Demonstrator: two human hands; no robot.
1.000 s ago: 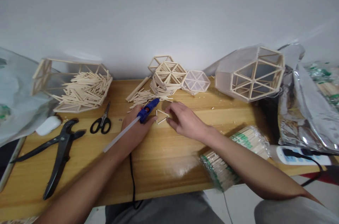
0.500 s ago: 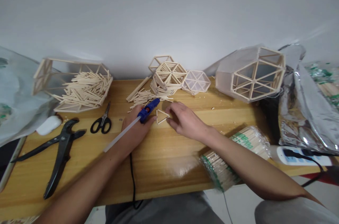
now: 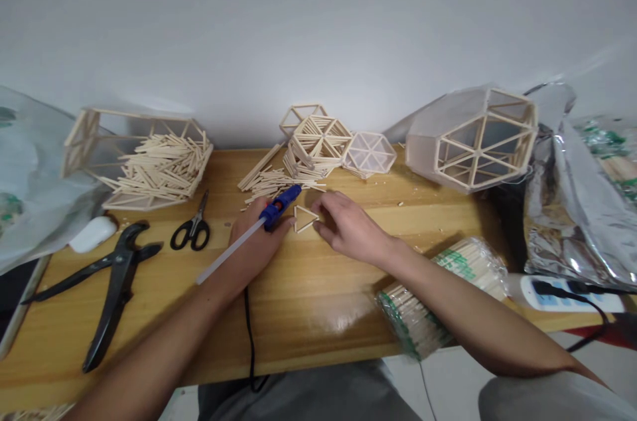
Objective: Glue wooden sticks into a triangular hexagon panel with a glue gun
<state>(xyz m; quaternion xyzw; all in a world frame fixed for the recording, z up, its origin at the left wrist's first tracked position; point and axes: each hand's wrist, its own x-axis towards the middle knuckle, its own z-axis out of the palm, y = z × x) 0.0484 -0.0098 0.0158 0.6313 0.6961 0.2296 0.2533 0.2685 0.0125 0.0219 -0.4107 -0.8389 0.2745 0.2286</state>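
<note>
A small triangle of three wooden sticks [image 3: 297, 229] lies flat on the wooden table between my hands. My left hand [image 3: 256, 238] is closed around a blue glue gun [image 3: 281, 206], with a long whitish glue stick [image 3: 229, 253] coming out of its back; the thumb tip is beside the triangle's left side. My right hand [image 3: 349, 225] has its thumb and index finger at the triangle's right corner, curled round it. Behind the triangle lie loose short sticks [image 3: 271, 182] and a hexagonal stick frame [image 3: 322, 139] full of sticks.
Scissors [image 3: 194, 228], black pliers [image 3: 119, 281] and a white case [image 3: 92, 235] lie at left. A frame holding sticks [image 3: 159, 168] stands behind. At right are a large covered frame [image 3: 448, 142], packed sticks [image 3: 448, 288] and a power strip [image 3: 572, 295].
</note>
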